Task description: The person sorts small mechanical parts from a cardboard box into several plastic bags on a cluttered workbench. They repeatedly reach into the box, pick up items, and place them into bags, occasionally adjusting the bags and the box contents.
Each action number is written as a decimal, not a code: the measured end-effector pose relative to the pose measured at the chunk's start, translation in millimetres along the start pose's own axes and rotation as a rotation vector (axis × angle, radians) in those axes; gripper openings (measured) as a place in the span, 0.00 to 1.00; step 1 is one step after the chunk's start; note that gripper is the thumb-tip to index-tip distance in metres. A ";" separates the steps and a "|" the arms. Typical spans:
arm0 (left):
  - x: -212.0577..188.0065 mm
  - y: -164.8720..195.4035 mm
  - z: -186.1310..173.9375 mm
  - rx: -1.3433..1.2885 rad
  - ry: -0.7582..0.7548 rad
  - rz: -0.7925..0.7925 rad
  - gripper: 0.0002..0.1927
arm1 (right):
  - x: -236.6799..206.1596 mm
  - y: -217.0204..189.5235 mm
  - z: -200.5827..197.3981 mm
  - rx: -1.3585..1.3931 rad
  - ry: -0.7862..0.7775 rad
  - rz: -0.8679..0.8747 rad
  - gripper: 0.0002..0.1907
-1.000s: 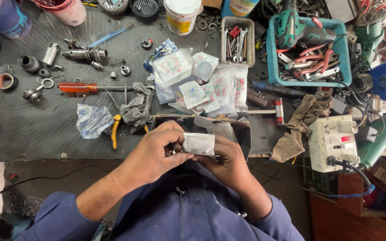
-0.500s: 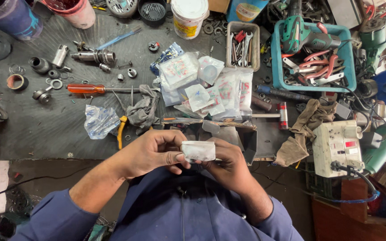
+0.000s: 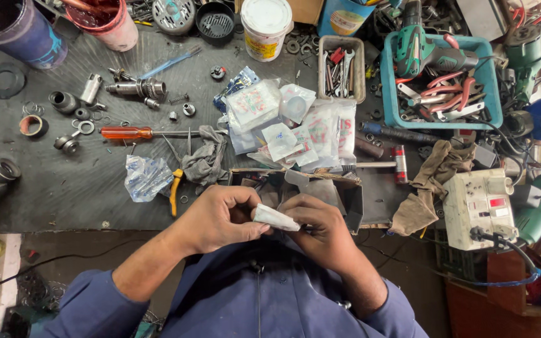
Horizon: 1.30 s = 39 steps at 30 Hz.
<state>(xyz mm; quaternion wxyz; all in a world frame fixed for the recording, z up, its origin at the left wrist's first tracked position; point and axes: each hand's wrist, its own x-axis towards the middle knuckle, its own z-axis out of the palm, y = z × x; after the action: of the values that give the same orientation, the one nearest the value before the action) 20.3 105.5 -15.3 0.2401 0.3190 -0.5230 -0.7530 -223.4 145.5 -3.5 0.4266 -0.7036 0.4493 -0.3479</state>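
Both hands' grip [image 3: 270,219] on small white packet [image 3: 275,218]

A small white packet [image 3: 275,218] sits pinched between both hands at the near edge of the worktop [image 3: 51,188]. Just beyond it stands an open dark carton [image 3: 345,191]. Behind the carton lies a heap of clear sachets [image 3: 289,122] with white, red and green printing, overlapping one another. A crumpled clear bag [image 3: 145,177] lies to their left. At the far edge stands a white tub [image 3: 264,28] with a yellow label.
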 end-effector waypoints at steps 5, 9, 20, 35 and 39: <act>-1.5 7.8 8.3 -0.017 0.060 0.033 0.08 | 6.1 -10.3 -5.3 0.007 0.022 -0.073 0.12; 1.0 11.6 13.8 0.026 0.145 0.003 0.08 | 6.5 -13.6 -3.2 -0.125 0.112 -0.200 0.13; 3.4 -7.9 -3.2 -0.179 0.029 -0.012 0.12 | 0.1 6.8 0.6 -0.065 0.121 0.009 0.08; -10.0 -5.9 5.8 -0.408 0.286 -0.038 0.10 | -12.1 1.4 3.0 0.040 0.209 0.097 0.21; -46.4 -10.4 -31.8 0.569 0.825 0.358 0.06 | -18.9 -4.4 7.9 0.221 0.238 -0.017 0.18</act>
<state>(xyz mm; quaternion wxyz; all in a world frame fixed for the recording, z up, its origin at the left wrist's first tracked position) 74.9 121.1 -22.4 0.4547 0.5470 -0.6148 -0.3407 -221.7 166.3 -4.6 0.4424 -0.6099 0.4496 -0.4797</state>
